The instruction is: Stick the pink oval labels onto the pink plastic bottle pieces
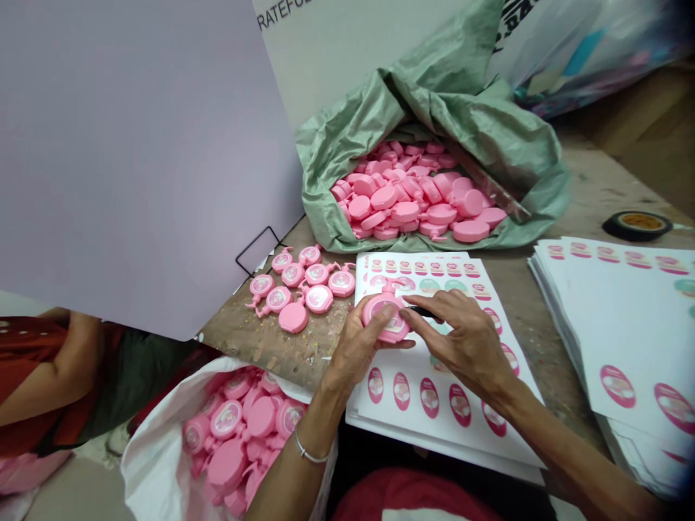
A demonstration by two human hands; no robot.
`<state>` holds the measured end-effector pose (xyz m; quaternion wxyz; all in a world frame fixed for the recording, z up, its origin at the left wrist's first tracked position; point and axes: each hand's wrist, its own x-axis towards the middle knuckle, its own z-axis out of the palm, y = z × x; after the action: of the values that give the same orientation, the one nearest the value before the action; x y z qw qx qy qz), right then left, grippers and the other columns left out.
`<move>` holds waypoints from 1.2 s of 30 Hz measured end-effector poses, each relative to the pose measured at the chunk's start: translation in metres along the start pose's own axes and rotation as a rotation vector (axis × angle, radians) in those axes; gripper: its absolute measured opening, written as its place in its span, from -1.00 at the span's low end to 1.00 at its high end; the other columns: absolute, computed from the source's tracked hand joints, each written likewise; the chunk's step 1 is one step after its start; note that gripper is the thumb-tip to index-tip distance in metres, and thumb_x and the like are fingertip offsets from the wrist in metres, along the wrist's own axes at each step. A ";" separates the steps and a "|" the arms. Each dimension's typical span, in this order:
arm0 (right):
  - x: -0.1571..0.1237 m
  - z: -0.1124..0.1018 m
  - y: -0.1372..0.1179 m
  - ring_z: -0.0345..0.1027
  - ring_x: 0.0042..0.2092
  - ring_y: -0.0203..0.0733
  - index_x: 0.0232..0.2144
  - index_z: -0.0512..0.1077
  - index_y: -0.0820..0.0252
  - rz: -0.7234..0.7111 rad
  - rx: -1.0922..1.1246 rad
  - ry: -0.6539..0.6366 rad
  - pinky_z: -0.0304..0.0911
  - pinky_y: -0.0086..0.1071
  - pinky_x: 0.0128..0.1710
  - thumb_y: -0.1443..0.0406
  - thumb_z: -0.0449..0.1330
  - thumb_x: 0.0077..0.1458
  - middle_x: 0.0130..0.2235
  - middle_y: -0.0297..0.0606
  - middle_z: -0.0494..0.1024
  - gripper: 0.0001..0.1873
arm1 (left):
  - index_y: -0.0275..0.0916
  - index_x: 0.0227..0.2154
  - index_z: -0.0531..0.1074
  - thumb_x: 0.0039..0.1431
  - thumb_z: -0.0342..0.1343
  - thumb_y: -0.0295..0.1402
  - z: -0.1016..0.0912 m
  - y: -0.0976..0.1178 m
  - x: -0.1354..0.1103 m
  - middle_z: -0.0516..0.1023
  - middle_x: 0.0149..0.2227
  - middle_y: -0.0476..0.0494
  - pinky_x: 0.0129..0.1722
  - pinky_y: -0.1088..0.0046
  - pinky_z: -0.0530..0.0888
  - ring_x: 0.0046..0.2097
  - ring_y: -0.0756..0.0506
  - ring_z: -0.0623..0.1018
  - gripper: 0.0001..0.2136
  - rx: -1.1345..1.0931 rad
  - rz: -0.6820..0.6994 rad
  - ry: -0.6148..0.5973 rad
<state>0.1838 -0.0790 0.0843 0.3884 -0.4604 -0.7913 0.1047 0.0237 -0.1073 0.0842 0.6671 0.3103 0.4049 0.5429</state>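
My left hand [361,347] is shut on a pink plastic pump head [384,318] with a round label on its disc. My right hand [461,340] pinches a slim black-tipped tool [422,312] just beside that pump head; the tool's far end is hidden by my fingers. Below both hands lies a white sheet of oval pink stickers [434,398]. Several labelled pump heads [319,298] sit on the wooden tabletop [271,347] to the left of my left hand.
A green woven sack [434,123] holds many pink caps at the back, and a white sack [152,463] holds more near my left. A stack of sticker sheets [613,325] and a tape roll [638,226] lie right. A lilac board [130,145] and a co-worker's arm [43,369] stand left.
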 end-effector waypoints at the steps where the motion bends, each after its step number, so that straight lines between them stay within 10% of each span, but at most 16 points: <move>1: 0.000 -0.001 0.001 0.37 -0.31 -0.08 -0.17 0.53 0.19 0.001 -0.089 0.006 0.20 -0.18 -0.24 0.09 0.11 0.18 -0.38 -0.14 0.56 -0.65 | -0.29 -0.11 0.43 0.01 0.28 -0.24 0.000 0.001 -0.001 0.51 -0.20 -0.17 -0.23 0.27 0.58 -0.17 -0.14 0.53 -0.61 0.019 0.007 0.000; 8: 0.007 0.014 0.008 0.38 -0.03 0.05 0.16 0.23 0.18 0.119 0.052 0.007 0.29 -0.12 -0.09 -0.05 0.23 -0.01 0.00 0.00 0.48 -0.24 | -0.22 -0.03 0.40 -0.08 0.31 -0.38 0.006 -0.002 -0.010 0.51 -0.17 -0.17 -0.21 0.25 0.57 -0.19 -0.14 0.54 -0.52 0.111 -0.058 -0.044; 13: 0.027 0.012 0.083 0.42 -0.07 0.00 0.05 0.31 0.25 0.239 -0.151 0.037 0.30 -0.17 -0.13 0.02 0.15 0.10 -0.06 -0.01 0.52 -0.44 | -0.26 -0.10 0.39 0.03 0.21 -0.12 -0.021 0.003 -0.005 0.56 -0.24 -0.23 -0.30 0.25 0.55 -0.25 -0.19 0.57 -0.58 0.304 -0.017 0.200; 19: 0.080 -0.012 0.171 0.36 -0.15 -0.06 -0.14 0.41 0.39 0.250 -0.578 0.017 0.13 -0.28 -0.22 0.21 0.15 0.11 -0.21 0.04 0.53 -0.65 | -0.28 -0.09 0.42 0.08 0.10 -0.04 -0.065 0.030 0.015 0.46 0.00 -0.36 0.09 0.04 0.32 0.08 -0.34 0.40 -0.55 1.120 0.521 0.711; 23: 0.107 -0.012 0.184 0.31 -0.21 -0.12 -0.38 0.46 0.38 0.166 -0.639 -0.023 0.03 -0.29 -0.25 0.35 0.17 0.02 -0.31 0.01 0.53 -0.85 | -0.26 -0.05 0.39 0.11 0.12 -0.14 -0.053 0.036 0.012 0.39 0.08 -0.36 0.16 0.07 0.27 0.16 -0.30 0.34 -0.60 1.220 0.826 0.653; 31: 0.055 -0.035 0.099 0.24 -0.26 -0.04 -0.34 0.46 0.33 -0.090 -0.724 0.010 -0.03 -0.24 -0.28 0.32 0.10 0.08 -0.37 -0.06 0.49 -0.82 | -0.26 -0.18 0.46 0.12 0.12 -0.05 0.003 -0.001 0.020 0.56 -0.12 -0.28 -0.08 0.25 0.48 -0.11 -0.19 0.56 -0.62 0.392 0.159 0.182; 36: -0.005 -0.016 0.017 0.21 -0.38 -0.13 -0.24 0.45 0.29 -0.373 -0.476 0.055 0.03 -0.26 -0.35 0.29 0.12 0.14 -0.48 -0.23 0.42 -0.81 | -0.21 0.04 0.38 0.03 0.23 -0.06 0.029 -0.022 0.028 0.37 0.15 -0.32 -0.06 0.35 0.48 0.10 -0.24 0.45 -0.46 0.136 0.060 0.204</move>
<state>0.2075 -0.0766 0.0839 0.3035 -0.3880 -0.8536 -0.1694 0.0616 -0.0845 0.0735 0.5835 0.3098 0.4971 0.5626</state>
